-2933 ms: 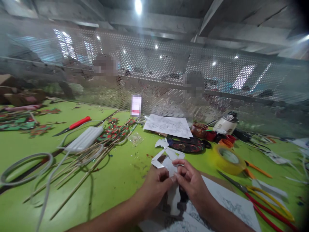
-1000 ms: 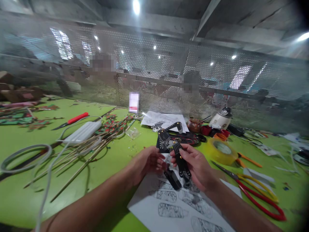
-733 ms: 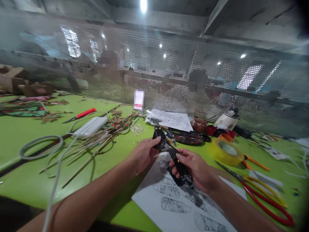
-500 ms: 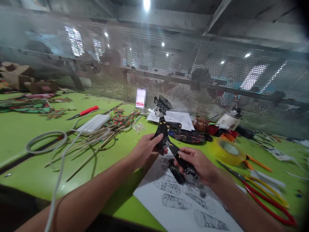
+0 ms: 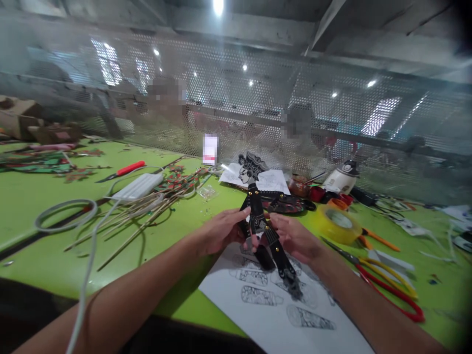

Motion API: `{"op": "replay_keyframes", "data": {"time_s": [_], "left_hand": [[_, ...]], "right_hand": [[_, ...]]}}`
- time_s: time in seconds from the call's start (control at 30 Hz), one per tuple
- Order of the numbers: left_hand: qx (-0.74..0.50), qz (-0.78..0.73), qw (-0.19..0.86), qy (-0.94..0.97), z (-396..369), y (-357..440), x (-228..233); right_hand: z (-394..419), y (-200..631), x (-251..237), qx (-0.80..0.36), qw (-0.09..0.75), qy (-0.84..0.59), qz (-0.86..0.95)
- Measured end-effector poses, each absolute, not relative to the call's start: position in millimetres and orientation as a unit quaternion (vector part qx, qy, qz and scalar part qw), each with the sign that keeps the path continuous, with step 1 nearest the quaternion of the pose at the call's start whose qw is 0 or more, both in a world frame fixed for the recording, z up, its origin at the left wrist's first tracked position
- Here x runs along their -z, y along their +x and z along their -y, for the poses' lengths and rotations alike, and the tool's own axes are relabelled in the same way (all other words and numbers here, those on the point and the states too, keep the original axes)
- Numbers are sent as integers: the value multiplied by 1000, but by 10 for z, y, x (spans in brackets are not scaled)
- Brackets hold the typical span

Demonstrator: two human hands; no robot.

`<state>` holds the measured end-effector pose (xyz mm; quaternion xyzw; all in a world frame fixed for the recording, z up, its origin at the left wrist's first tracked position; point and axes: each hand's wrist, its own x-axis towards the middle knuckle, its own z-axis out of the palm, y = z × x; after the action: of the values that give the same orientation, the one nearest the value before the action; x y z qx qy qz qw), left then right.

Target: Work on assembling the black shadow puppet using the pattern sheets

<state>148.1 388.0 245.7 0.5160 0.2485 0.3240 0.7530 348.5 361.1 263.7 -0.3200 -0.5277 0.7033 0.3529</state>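
A black and white jointed shadow puppet (image 5: 254, 201) with a profile head, an ornate headdress and brass-coloured fasteners stands upright above the paper. My left hand (image 5: 224, 230) pinches its body from the left, thumb in front. At the puppet's right side, my right hand (image 5: 295, 238) has its fingers closed on the edge by the arm and waist; some fingertips are hidden behind it. The legs dangle over a white sheet (image 5: 269, 324) printed with outlined puppet parts.
Scissors (image 5: 368, 270) with red and yellow handles and a tape roll (image 5: 337, 223) lie right. Left are thin sticks (image 5: 125, 236), a white power strip (image 5: 140, 187) with its cable, and a red-handled knife (image 5: 129, 168). A phone (image 5: 210, 149) leans against the mesh screen (image 5: 236, 118).
My right hand has moved up from the puppet's leg to its side beside the waist. The leg now hangs free, and the puppet has turned slightly to face the camera more squarely.
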Motion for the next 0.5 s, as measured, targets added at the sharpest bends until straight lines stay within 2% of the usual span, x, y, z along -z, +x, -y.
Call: {"op": "replay_keyframes", "data": {"time_s": [0.1, 0.3, 0.5], "left_hand": [[-307, -244, 754, 527, -3836, 1515, -2455], [-296, -302, 698, 578, -3791, 1562, -2551], [-309, -413, 599, 612, -4074, 1528, -2610]], "right_hand": [[-3625, 3464, -2573, -687, 360, -344, 529], [-3668, 3438, -2433, -585, 430, -464, 507], [-3652, 3444, -2474, -602, 455, -443, 484]]}}
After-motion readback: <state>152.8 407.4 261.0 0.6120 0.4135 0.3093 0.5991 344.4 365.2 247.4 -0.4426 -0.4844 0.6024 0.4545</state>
